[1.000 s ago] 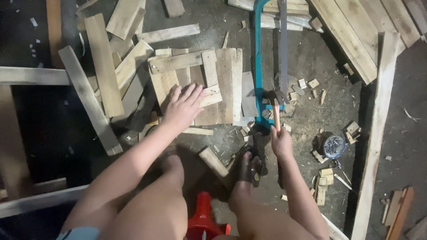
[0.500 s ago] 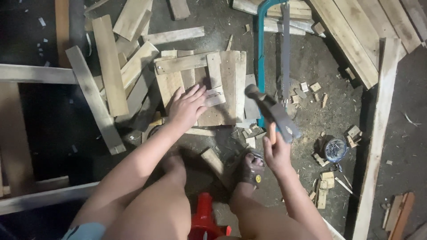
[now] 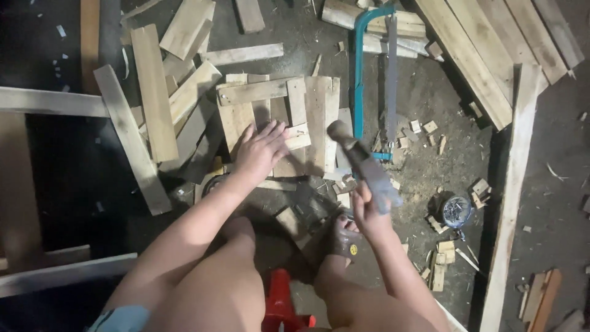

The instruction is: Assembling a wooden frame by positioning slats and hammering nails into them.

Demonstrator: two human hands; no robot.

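My left hand (image 3: 261,149) lies flat, fingers spread, on a small panel of nailed wooden slats (image 3: 313,104) on the dark floor. My right hand (image 3: 367,209) is closed around the handle of a hammer (image 3: 359,163). The hammer's head is lowered toward the panel's right edge and is blurred by motion. A small wood block (image 3: 299,139) sits on the panel just right of my left fingers. My knees and a sandalled foot (image 3: 342,240) fill the lower middle.
A teal-framed hacksaw (image 3: 358,67) lies beyond the panel. Loose planks (image 3: 153,92) lie scattered to the left, long boards (image 3: 473,55) at the upper right. A round tin of nails (image 3: 456,211) and small offcuts sit at the right. A red object (image 3: 279,301) shows between my legs.
The hammer has swung from raised upright down toward the panel's right edge. My left hand has stayed pressed on the panel.
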